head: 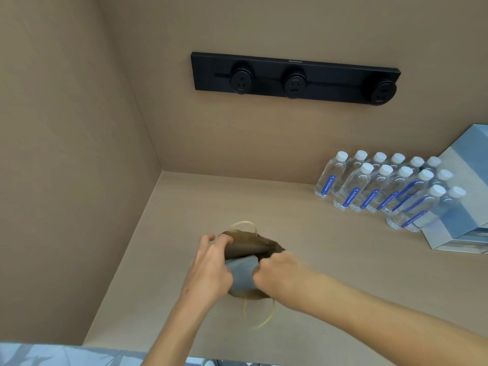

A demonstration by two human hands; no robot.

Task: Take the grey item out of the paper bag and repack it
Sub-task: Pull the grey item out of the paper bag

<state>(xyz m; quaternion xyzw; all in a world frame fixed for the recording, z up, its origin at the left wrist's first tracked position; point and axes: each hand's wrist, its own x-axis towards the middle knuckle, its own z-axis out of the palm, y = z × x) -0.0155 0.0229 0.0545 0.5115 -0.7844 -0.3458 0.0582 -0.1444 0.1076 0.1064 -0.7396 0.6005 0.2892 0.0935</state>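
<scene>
A brown paper bag (250,245) with pale cord handles stands on the beige counter (330,260), its mouth pulled open toward me. A grey cloth item (241,276) sits in the mouth, between my hands. My left hand (208,268) grips the bag's left rim, fingers curled over the edge. My right hand (277,273) is closed on the right side of the grey item. The lower part of the grey item is hidden inside the bag.
Several water bottles (383,188) with white caps stand at the back right, beside a pale blue box (464,207). A black socket rail (294,79) is on the back wall. A side wall closes off the left.
</scene>
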